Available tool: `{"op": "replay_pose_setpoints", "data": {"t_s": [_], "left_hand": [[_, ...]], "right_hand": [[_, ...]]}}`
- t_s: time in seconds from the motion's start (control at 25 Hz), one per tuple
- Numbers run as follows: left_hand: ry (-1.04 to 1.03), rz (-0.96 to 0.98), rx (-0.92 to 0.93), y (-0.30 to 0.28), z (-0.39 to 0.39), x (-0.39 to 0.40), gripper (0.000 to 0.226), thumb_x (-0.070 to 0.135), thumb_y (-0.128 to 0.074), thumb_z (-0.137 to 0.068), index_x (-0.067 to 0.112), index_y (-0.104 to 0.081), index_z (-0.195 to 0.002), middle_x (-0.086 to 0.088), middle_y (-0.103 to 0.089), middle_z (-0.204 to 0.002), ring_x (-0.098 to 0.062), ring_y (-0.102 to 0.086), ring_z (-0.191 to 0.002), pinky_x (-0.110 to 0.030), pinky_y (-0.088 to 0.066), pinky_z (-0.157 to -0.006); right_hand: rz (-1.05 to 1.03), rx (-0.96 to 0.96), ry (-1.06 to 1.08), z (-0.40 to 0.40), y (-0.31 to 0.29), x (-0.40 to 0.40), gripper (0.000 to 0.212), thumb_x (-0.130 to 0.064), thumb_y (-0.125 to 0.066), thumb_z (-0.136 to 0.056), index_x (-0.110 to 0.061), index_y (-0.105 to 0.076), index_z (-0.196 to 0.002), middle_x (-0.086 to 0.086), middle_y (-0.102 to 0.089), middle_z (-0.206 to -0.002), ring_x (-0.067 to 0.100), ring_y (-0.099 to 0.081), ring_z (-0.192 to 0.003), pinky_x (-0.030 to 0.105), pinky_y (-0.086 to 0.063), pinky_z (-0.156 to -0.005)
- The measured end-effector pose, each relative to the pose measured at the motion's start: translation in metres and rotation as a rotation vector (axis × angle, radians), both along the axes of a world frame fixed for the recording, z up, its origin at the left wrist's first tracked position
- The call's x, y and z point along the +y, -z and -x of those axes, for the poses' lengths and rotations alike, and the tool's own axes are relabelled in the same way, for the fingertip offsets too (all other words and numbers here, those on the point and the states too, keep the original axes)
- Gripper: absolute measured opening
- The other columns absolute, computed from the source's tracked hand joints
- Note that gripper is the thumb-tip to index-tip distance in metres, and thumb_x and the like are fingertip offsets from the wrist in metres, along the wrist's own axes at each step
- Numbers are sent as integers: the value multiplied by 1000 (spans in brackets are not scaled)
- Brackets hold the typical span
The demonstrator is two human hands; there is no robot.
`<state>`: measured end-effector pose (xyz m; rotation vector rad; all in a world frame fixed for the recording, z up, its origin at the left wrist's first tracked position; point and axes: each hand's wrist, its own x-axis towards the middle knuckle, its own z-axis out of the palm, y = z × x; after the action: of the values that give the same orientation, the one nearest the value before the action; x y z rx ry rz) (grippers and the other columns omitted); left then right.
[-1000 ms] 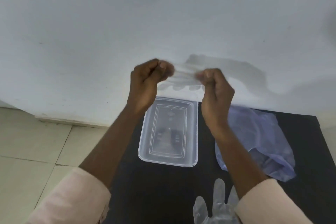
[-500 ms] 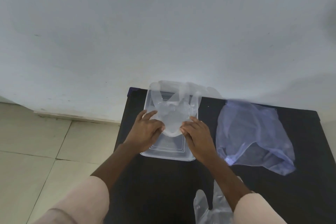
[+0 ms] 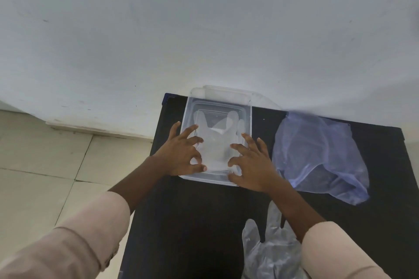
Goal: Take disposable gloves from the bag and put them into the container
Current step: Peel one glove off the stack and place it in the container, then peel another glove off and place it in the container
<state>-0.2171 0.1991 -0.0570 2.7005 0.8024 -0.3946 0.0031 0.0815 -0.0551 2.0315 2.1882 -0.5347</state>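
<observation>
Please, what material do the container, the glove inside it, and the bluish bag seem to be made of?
Container: probably rigid clear plastic, glossy; the table shows through its moulded walls.
Glove: seemingly thin plastic film, cloudy and translucent, lying flat in the container.
Bag: likely soft, thin plastic film with a blue tint; it lies crumpled and wrinkled with shiny folds.

Glove [image 3: 214,142] now lies flat inside the container [image 3: 249,120], fingers toward the wall; 1 s ago it was stretched in the air between both fists. Left hand [image 3: 181,156] and right hand [image 3: 251,163] have come down to the container's near corners, grip released, fingers splayed. Since 0.5 s ago both hands spread apart, off the glove's cuff.
</observation>
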Motion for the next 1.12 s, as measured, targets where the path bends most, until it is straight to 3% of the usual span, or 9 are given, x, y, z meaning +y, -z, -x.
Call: {"op": "replay_pose_setpoints", "data": {"t_s": [0.24,0.4,0.56,0.64,0.72,0.84,0.92,1.04,1.12], "left_hand": [[-3,-3,74,-5,-6,0,66,71,-20,-82,38,-74,-102,9,-37,-154,-23,-7,-149,-63,8,-114],[-5,-24,78,-5,-5,-2,66,68,-17,-84,41,-63,-121,6,-35,-155,-24,-8,-150,-62,6,-115],[-93,35,76,-15,-13,-2,51,58,-31,-95,37,-46,-138,-1,-28,-159,-28,-7,-150,-59,3,-116],[-165,47,-75,-24,-19,-3,43,49,-42,-96,33,-50,-135,-3,-37,-154,-28,-16,-148,-57,-2,-116],[-271,79,-355,-36,-26,-10,34,38,-54,-93,28,-59,-125,-2,-53,-141,-27,-37,-138,-53,-18,-113],[-478,461,-720,-65,-42,-27,20,20,-64,-91,19,-68,-110,2,-67,-113,-15,-61,-105,-35,-47,-98],[-519,674,-760,-83,-56,-48,18,16,-63,-91,16,-70,-107,1,-70,-105,-13,-65,-96,-23,-51,-87],[-566,880,-760,-93,-71,-83,19,14,-60,-92,14,-70,-109,-10,-72,-106,-22,-67,-98,-25,-49,-80],[-593,930,-732,-93,-75,-103,20,15,-57,-94,14,-68,-111,-10,-72,-106,-23,-67,-98,-27,-48,-78]], "right_hand": [[112,-47,12,4,-10,4,41,-57,-37,-91,-36,-68,-109,-10,-25,-158,26,4,-148,55,15,-114],[147,-58,-11,5,-12,5,39,-54,-40,-92,-35,-63,-117,-5,-27,-157,28,6,-148,55,14,-113],[62,57,54,7,-30,5,41,-37,-50,-93,-28,-49,-134,2,-38,-152,26,-15,-146,50,-10,-116],[-84,161,145,8,-43,3,42,-29,-54,-93,-24,-49,-134,3,-45,-147,25,-29,-141,48,-22,-113],[-219,292,260,7,-56,-1,38,-25,-58,-91,-20,-54,-129,5,-53,-139,25,-42,-132,43,-32,-108],[-259,604,517,3,-77,-14,29,-20,-62,-90,-16,-61,-118,4,-63,-124,19,-56,-115,28,-41,-93],[-250,837,694,3,-88,-32,21,-20,-62,-91,-16,-64,-111,4,-67,-113,17,-61,-106,30,-46,-88],[-257,1037,868,1,-96,-65,26,-39,-65,-86,-18,-66,-100,5,-67,-109,19,-62,-104,42,-53,-93],[-244,1080,935,-1,-94,-85,19,-40,-64,-86,-23,-66,-93,3,-68,-102,20,-64,-101,38,-55,-87]]}}
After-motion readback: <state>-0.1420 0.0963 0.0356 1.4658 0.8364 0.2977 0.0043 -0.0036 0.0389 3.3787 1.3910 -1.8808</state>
